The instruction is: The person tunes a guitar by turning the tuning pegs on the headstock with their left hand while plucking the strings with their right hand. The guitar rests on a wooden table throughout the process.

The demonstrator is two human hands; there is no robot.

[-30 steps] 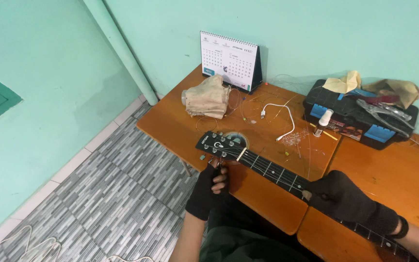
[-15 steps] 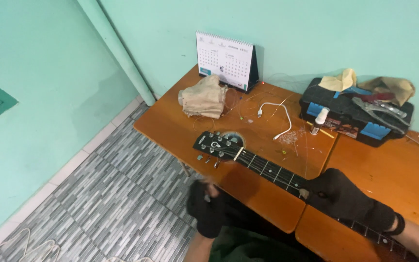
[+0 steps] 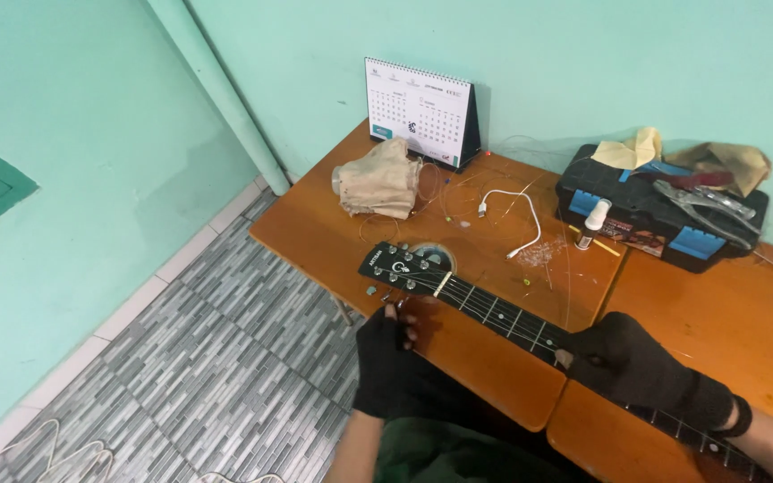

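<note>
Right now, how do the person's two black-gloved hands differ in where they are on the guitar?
The left hand is at the black guitar headstock, bare fingertips touching a tuning peg on its near edge. The right hand lies flat over the dark guitar neck, covering the strings. Both wear black fingerless gloves.

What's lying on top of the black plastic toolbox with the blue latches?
On the black plastic toolbox lie metal pliers, a yellowish cloth and a tan rag. The lid is shut, so its contents are hidden.
</note>
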